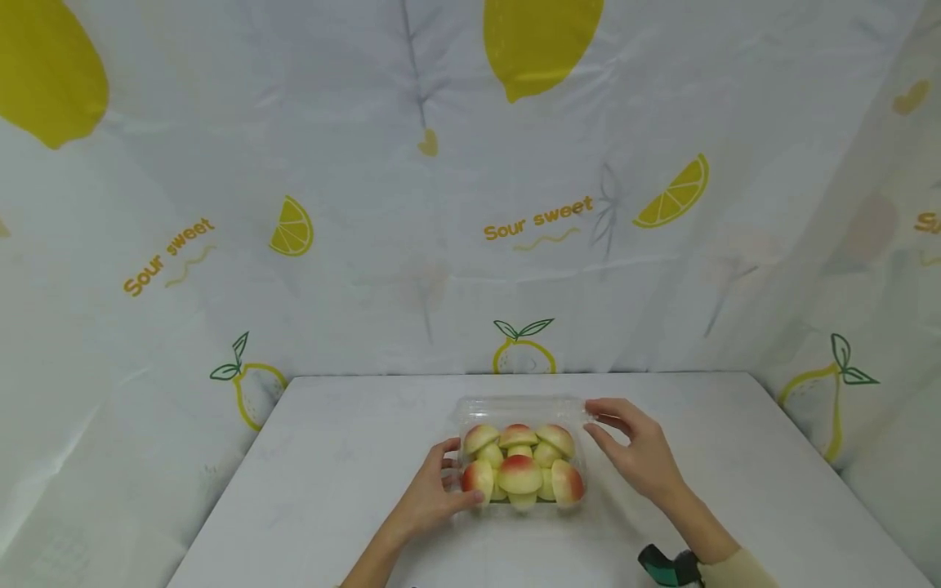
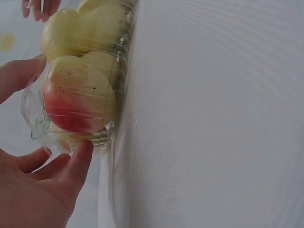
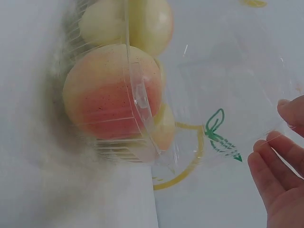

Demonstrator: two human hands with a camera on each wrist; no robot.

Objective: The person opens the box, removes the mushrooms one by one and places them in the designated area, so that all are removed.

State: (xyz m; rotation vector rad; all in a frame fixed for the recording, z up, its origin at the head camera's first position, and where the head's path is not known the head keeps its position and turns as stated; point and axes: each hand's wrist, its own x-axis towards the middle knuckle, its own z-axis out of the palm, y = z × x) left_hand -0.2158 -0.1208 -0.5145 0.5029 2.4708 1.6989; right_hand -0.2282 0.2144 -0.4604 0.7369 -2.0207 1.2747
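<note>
Clear clamshell box (image 3: 142,102) on tabletop (image 1: 331,474), between the two hands; long axis runs left to right. Left hand (image 1: 434,488) nearer the base: grips its left end, thumb at the front. Right hand (image 1: 639,457) pinches the right edge of the raised lid (image 1: 518,408), which extends leftward behind the mushroom-shaped pieces (image 1: 520,475).

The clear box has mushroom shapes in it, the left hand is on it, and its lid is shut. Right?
Not quite: the lid isn't shut. The right wrist view shows it open, with the right hand at its edge. The clear box does hold mushroom shapes, and the left hand is on it.
</note>
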